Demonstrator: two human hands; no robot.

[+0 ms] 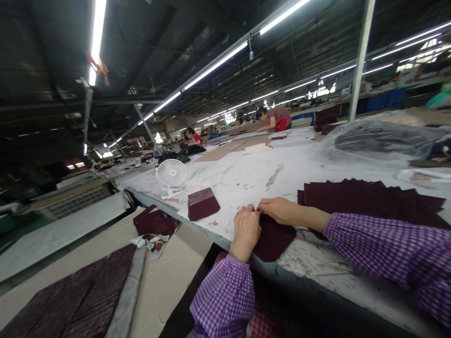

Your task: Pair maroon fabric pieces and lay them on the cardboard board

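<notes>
A dark maroon fabric piece lies at the near edge of the white table, under and between my hands. My left hand is closed with bent fingers at its far left corner. From the right, my right hand reaches over the piece, its thumb and fingers pinched on the same corner, almost touching the left hand. What exactly the fingertips grip is partly hidden. Left of my hands is a small stack of maroon pieces with a greyish band. Fanned maroon pieces lie beyond my right forearm.
A small white fan stands at the table's left edge. Clear plastic sheeting lies at the back right. Maroon scraps and dark textured panels rest on a lower surface at left. Co-workers lean over the table farther back.
</notes>
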